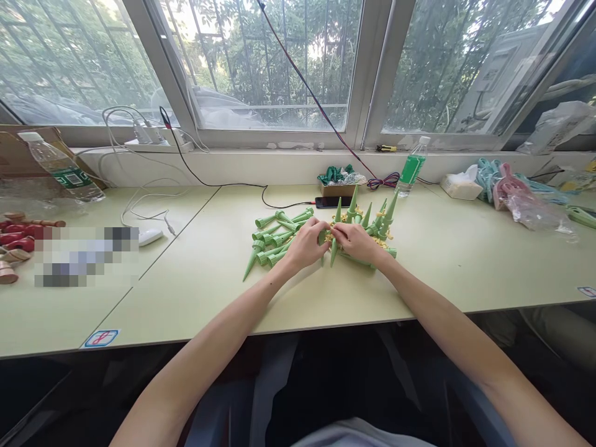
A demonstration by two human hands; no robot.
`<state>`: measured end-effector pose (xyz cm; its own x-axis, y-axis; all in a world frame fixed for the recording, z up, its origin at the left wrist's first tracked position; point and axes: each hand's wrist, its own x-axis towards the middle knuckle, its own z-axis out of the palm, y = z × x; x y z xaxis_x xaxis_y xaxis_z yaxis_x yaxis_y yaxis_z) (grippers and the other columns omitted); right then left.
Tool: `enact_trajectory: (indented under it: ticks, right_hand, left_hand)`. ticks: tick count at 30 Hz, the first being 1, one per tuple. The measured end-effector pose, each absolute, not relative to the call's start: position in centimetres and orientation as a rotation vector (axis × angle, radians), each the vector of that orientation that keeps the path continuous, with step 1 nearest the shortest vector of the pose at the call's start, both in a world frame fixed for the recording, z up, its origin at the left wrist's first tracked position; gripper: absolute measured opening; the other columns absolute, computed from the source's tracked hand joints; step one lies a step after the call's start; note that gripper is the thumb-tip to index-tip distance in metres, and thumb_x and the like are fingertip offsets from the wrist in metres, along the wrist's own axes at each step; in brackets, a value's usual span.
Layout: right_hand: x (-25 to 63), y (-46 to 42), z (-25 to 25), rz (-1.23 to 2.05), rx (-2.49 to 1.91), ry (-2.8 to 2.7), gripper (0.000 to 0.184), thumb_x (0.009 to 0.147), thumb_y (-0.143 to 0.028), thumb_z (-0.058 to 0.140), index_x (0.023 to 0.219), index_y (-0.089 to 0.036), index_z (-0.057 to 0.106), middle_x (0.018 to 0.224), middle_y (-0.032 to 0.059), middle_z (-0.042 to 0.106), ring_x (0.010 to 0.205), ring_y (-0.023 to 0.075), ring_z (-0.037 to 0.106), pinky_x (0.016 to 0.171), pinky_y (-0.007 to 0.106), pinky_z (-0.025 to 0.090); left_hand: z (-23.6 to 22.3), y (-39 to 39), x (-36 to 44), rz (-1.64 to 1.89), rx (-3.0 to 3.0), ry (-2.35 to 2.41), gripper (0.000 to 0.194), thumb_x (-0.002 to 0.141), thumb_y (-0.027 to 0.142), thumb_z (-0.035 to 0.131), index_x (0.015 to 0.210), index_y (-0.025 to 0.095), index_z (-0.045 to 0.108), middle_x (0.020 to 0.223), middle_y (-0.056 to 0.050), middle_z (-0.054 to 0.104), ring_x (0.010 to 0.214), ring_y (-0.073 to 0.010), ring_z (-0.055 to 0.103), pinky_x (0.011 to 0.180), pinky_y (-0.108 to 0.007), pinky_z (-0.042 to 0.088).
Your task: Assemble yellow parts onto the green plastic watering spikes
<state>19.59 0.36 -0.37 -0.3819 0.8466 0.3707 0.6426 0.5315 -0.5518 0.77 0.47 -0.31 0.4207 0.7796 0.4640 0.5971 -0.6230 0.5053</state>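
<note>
My left hand (307,243) is closed around a green plastic spike (322,237), most of it covered by the fingers. Close against it, my right hand (356,242) is pinched, its fingertips meeting the left ones; what it grips is too small and covered to make out. Left of my hands lies a loose pile of green hollow cone-ended tubes (274,239), one with its point toward me. On the right, several green spikes (390,208) stick up from a heap mixed with small yellow plastic pieces (382,243). My right hand partly hides this heap.
Behind the heap lie a black phone (333,202) on a cable and a small box (342,188). A green-labelled bottle (413,166), tissue pack (460,184) and bagged pink and blue items (507,189) stand right. Left are a white charger (150,236), red wooden pieces (18,236) and another bottle (65,171).
</note>
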Motion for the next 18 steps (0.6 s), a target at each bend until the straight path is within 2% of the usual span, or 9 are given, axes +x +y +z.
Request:
enact_trajectory:
  ticks: [7, 12, 18]
  right_hand:
    - [19.52, 0.22, -0.35, 0.431, -1.150, -2.121, 0.028, 0.101, -0.035, 0.042, 0.079, -0.020, 0.052, 0.071, 0.0010, 0.059, 0.062, 0.0142, 0.047, 0.062, 0.028, 0.032]
    - [19.54, 0.19, -0.34, 0.444, -1.129, -2.115, 0.021, 0.099, -0.031, 0.047, 0.087, -0.019, 0.059, 0.082, 0.0042, 0.068, 0.068, 0.0156, 0.055, 0.066, 0.028, 0.037]
    - [19.62, 0.39, -0.57, 0.389, -1.126, -2.102, 0.021, 0.098, -0.030, 0.046, 0.083, -0.020, 0.057, 0.073, 0.0017, 0.062, 0.064, 0.0147, 0.049, 0.063, 0.028, 0.035]
  left_hand:
    - [-0.22, 0.33, 0.74, 1.033, 2.409, 1.128, 0.021, 0.083, 0.018, 0.060, 0.104, 0.020, 0.062, 0.098, -0.003, 0.054, 0.067, -0.0120, 0.056, 0.070, -0.030, 0.049]
    - [-0.20, 0.26, 0.76, 1.054, 2.422, 1.099, 0.021, 0.084, 0.017, 0.058, 0.105, 0.020, 0.060, 0.099, -0.004, 0.054, 0.070, -0.0127, 0.058, 0.071, -0.030, 0.050]
    - [-0.23, 0.36, 0.78, 1.051, 2.378, 1.107, 0.022, 0.087, 0.020, 0.059, 0.109, 0.021, 0.058, 0.111, -0.006, 0.056, 0.074, -0.0123, 0.062, 0.073, -0.030, 0.053]
